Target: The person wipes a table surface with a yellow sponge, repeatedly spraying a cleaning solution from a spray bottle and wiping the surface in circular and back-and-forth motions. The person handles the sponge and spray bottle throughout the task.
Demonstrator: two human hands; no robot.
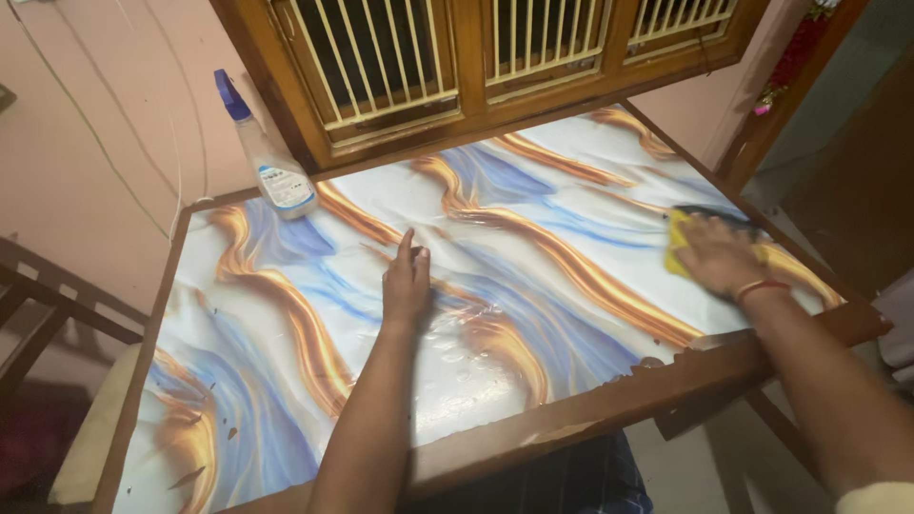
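Note:
My right hand (719, 255) presses flat on a yellow and dark sponge (678, 240) at the right side of the table (571, 409). The table top has a glossy cover with blue, white and orange swirls. My left hand (407, 281) rests near the middle of the top, fingers together and pointing away, holding nothing. A red band sits on my right wrist. A clear spray bottle (271, 167) with a blue nozzle stands at the far left corner, well away from both hands.
A wooden window (476, 57) with pale bars rises behind the table. A pink wall is at the left. A wooden chair (57, 324) with a cushion stands left of the table. The wooden front edge is chipped near the right.

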